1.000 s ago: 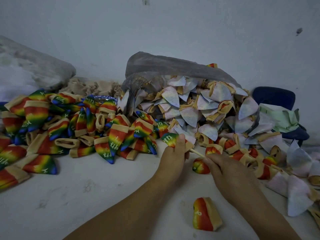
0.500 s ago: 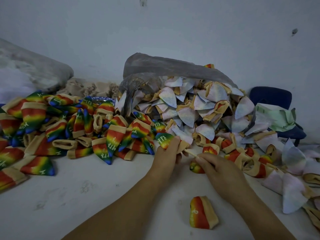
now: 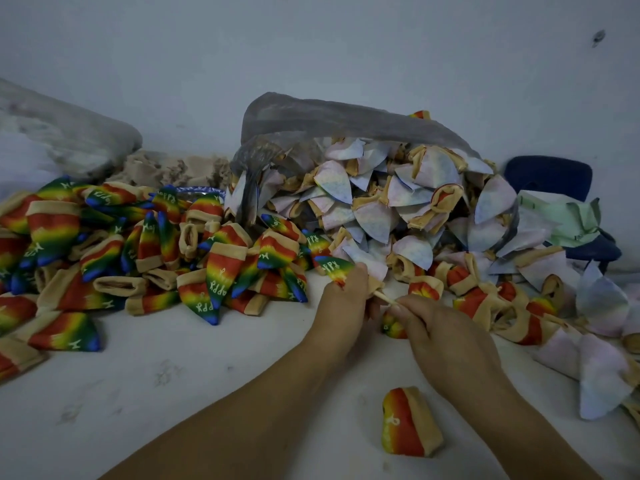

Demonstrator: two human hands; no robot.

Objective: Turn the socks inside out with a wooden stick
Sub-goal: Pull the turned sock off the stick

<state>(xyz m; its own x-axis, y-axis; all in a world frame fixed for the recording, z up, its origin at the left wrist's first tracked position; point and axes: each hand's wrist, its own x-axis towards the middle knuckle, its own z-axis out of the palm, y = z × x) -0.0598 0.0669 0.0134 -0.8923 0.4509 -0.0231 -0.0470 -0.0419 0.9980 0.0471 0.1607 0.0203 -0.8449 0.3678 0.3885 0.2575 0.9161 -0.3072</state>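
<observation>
Nearest my camera, a lone sock [image 3: 410, 426], rainbow-striped with a tan cuff, lies on the white surface [image 3: 173, 375] between the person's two forearms. Just beyond it, the right hand [image 3: 446, 337] curls its fingers around the near end of a thin wooden stick [image 3: 384, 298], which slants up and leftward toward the left hand [image 3: 343, 306].

The left hand pinches the held sock [image 3: 334, 268] near its tan cuff, thumb on top. The green and blue toe of that sock pokes out to the left. I read the stick as entering the cuff, though the fingers hide its far end and I cannot tell how deep it sits.

A small bunched sock [image 3: 393, 327] lies on the surface right under the two hands. To the left I see a wide heap of rainbow socks [image 3: 138, 254], many printed with white letters and showing tan cuffs.

Behind and to the right, a heap of pale socks [image 3: 381, 209], whitish side out, spills from a grey plastic bag [image 3: 329, 119] lying on its side. Farther right, a crumpled green cloth [image 3: 568, 220] rests against a dark blue object [image 3: 547, 174]. At the far left, a grey sack [image 3: 69, 133] and a beige pile of fabric [image 3: 173, 168] sit against the white wall [image 3: 311, 46].
</observation>
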